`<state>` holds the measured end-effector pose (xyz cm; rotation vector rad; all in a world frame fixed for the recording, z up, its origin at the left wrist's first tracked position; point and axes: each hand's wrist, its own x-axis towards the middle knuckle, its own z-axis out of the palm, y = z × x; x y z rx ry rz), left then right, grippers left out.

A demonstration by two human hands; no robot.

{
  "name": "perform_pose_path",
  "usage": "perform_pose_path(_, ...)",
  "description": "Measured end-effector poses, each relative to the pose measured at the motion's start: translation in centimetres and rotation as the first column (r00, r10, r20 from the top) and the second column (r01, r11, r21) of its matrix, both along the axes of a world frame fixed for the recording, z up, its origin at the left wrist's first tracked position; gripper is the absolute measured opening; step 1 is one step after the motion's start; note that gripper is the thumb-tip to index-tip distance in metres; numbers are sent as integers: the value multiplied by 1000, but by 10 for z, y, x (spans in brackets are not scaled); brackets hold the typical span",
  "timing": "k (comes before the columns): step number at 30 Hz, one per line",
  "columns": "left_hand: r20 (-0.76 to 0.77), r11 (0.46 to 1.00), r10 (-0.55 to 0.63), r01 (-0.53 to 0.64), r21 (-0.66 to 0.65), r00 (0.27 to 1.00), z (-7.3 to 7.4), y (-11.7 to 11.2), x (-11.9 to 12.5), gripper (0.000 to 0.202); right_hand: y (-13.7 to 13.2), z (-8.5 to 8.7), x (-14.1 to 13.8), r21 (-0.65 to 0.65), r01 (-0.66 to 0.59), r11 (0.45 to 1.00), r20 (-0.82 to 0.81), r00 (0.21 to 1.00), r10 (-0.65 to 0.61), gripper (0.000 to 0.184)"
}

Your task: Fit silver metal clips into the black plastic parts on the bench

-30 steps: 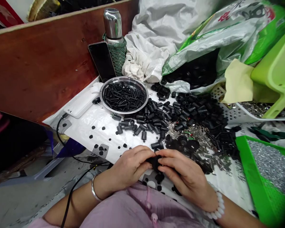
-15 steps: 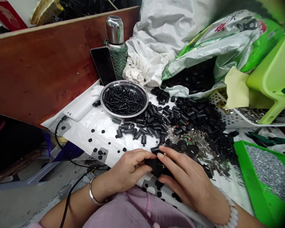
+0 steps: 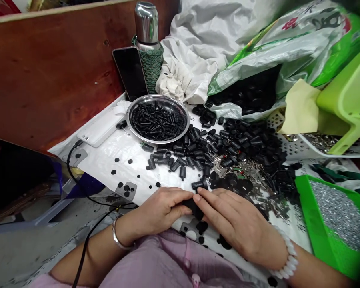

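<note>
We see both hands drawn close together, below and to the right of the steel dish [image 3: 157, 97]. The left hand [image 3: 163, 210] and the right hand [image 3: 234, 216] are curled inward, holding the small black piece [image 3: 192, 208] between them; it is mostly hidden by the fingers, so we cannot make out its exact shape. Inside the dish lies a heap of ribbed black rods [image 3: 157, 122]. To the right of the dish spreads a loose crowd of black sleeves [image 3: 228, 144], and farther right of it lies a scatter of silver metal clips [image 3: 243, 170]. Beyond the dish's upper right, a plastic sack [image 3: 273, 52] holds a dark mass of black rings [image 3: 246, 94]. Far right of the dish, a green tray [image 3: 327, 224] carries a bed of tiny silver parts [image 3: 339, 214]. Below and left of the dish, small black discs [image 3: 117, 160] dot a white plastic sheet [image 3: 108, 154]. Much loose stock lies around the dish, and nothing we can see shows how many pieces are finished.
</note>
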<state>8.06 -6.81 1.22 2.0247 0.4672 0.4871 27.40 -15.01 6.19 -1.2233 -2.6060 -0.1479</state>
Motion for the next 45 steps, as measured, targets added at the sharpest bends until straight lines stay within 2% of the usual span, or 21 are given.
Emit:
perform_pose_path(4, 51, 997, -18, 14, 77, 999, 0, -1, 1, 20, -2, -3, -2, 46, 57, 997, -57, 997, -54, 34)
perform_pose_path(10, 135, 995, -17, 5, 95, 991, -3, -5, 6, 21, -10, -9, -11, 38, 173, 984, -144, 975, -166, 37)
perform_pose_path(13, 149, 992, 15, -33, 121, 989, -6, -7, 8, 22, -12, -6, -13, -25, 250, 968, -150, 956, -251, 35)
perform_pose_path(16, 158, 971, 39, -75, 229, 987, -7, -9, 9, 23, -10, 4, -13, -128, 313, 941, -76, 943, -324, 47)
perform_pose_path(19, 184, 926, 63, -126, 355, 981, -5, -11, 10, 24, -9, 13, -14, -196, 322, 926, -14, 944, -331, 50)
perform_pose_path(22, 189, 908, 87, -156, 389, 978, -2, -13, 11, 24, -10, 11, -14, -230, 309, 923, -30, 945, -324, 42)
perform_pose_path(25, 120, 970, 34, -61, 237, 992, 3, -11, 9, 22, -13, 2, -9, -213, 232, 949, -48, 968, -247, 41)
perform_pose_path(27, 56, 998, -54, 55, -11, 997, 8, -7, 7, 19, -15, -1, -5, -153, 156, 976, -15, 987, -160, 40)
perform_pose_path(28, 29, 976, -114, 118, -182, 993, 9, -5, 6, 20, -16, -1, -3, -122, 111, 986, 7, 994, -111, 39)
perform_pose_path(29, 16, 915, -174, 168, -366, 985, 10, -4, 5, 20, -15, 0, -1, -104, 63, 993, 26, 998, -61, 38)
perform_pose_path(31, 35, 704, -280, 230, -672, 959, 11, -1, 3, 21, -14, 4, 2, -116, -27, 993, 45, 998, 33, 39)
perform_pose_path(32, 58, 598, -313, 244, -763, 948, 10, 0, 2, 21, -13, 7, 2, -130, -59, 990, 45, 997, 66, 39)
perform_pose_path(33, 77, 531, -328, 251, -809, 941, 9, 0, 2, 20, -12, 8, 3, -141, -75, 987, 46, 996, 83, 40)
perform_pose_path(34, 86, 523, -322, 253, -814, 943, 9, 0, 2, 19, -11, 9, 2, -150, -77, 986, 50, 995, 85, 41)
perform_pose_path(35, 83, 573, -303, 251, -780, 949, 8, 0, 2, 18, -10, 9, 2, -157, -70, 985, 48, 996, 78, 42)
perform_pose_path(36, 68, 664, -277, 242, -707, 958, 8, -1, 3, 17, -10, 7, 1, -164, -57, 985, 40, 997, 64, 43)
perform_pose_path(38, 24, 867, -211, 198, -457, 977, 9, -4, 3, 16, -8, 1, -2, -191, -15, 981, 6, 1000, 17, 46)
perform_pose_path(39, 2, 938, -170, 162, -305, 985, 9, -6, 3, 16, -8, -2, -4, -206, 16, 978, -22, 1000, -21, 47)
perform_pose_path(40, -13, 979, -124, 120, -163, 992, 8, -7, 3, 16, -6, -5, -6, -217, 55, 975, -56, 996, -68, 48)
perform_pose_path(42, 5, 998, -31, 31, 48, 1000, 5, -10, 5, 20, -2, -8, -10, -229, 141, 963, -136, 975, -175, 46)
perform_pose_path(45, 120, 987, 50, -68, 143, 991, -3, -9, 9, 25, 2, -4, -9, -277, 226, 934, -214, 933, -289, 41)
